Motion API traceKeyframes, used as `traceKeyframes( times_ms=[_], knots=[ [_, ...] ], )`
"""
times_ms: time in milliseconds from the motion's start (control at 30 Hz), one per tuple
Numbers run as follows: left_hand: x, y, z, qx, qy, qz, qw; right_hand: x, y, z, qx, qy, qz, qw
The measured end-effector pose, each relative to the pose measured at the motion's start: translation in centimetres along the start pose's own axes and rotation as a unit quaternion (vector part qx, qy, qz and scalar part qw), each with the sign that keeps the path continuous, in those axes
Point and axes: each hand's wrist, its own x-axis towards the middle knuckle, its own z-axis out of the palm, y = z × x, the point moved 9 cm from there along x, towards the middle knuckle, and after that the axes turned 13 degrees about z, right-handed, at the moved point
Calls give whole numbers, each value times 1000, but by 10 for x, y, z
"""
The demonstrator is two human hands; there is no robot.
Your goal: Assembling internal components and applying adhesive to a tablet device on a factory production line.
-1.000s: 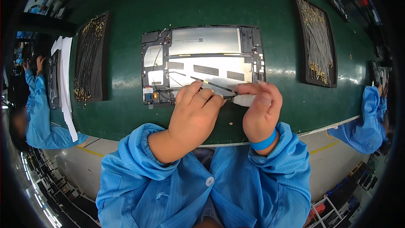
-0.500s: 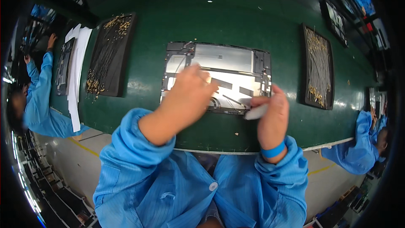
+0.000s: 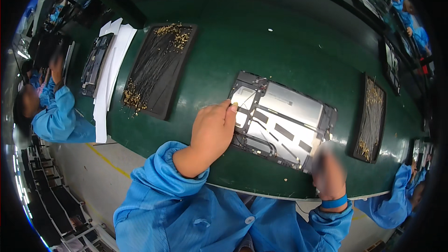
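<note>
An opened tablet [image 3: 289, 133], with silver panels, black frame and thin cables inside, lies tilted on the green bench in front of me. My left hand [image 3: 212, 128] is closed on its left edge, with thumb and index finger together beside a thin cable. At the tablet's lower right corner is my right hand [image 3: 329, 175], with a blue band at the wrist. Motion and blur smear its fingers, so what they hold cannot be made out.
Left of the tablet is a black tray [image 3: 161, 70] of thin cables with gold ends; a similar tray [image 3: 372, 119] lies right. White sheets [image 3: 112, 74] and another opened device [image 3: 97, 64] sit farther left. Co-workers in blue sit at both sides.
The view has turned, so the tablet appears farther right and slanted. My left hand has gone from over the tablet to its left edge. The white tool in my right hand no longer shows clearly.
</note>
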Motion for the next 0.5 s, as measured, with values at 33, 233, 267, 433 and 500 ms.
traceKeyframes(
  times_ms=[33,233,267,433,500],
  knots=[
    [1,-3,2,-7,0,-7,1000,1,1,0,-4,4,-1,1000],
    [10,-22,-2,-86,21,-50,995,-5,-21,24,24,-21,-22,999],
    [10,-31,3,-139,2,-96,986,-5,-26,31,15,-20,-24,999],
    [12,-26,-2,-155,140,6,978,11,-86,48,68,22,-108,992],
    [11,-21,-3,-83,129,23,988,23,-113,61,74,32,-117,990]
  ],
)
